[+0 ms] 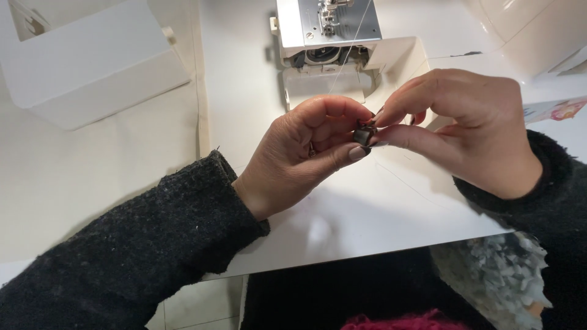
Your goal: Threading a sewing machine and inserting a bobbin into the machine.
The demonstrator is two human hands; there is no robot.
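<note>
Left hand: my left hand [299, 156] sits above the middle of the tabletop [379, 220], thumb and forefinger pinched on a small dark metal bobbin case [364, 132].
Right hand: my right hand [465, 125] meets it from the other side, its thumb and forefinger tips closed on the same piece, so both hands are together on it.
Bobbin case: I see it held in the air between the fingertips, just in front of the sewing machine [327, 36]; it is too small for me to tell its details.
Thread: a thin thread [348, 49] runs down from the machine's needle area toward my hands; I cannot tell where it ends.
Machine: its bobbin area below the needle plate looks open, a round recess showing.
Sleeves: I wear black knit sleeves [153, 244] on both arms.
Left side: a white box [92, 67] lies well apart on pale cloth [73, 177].
Near edge: grey shaggy fabric [489, 275] lies below the tabletop, under my right arm.
</note>
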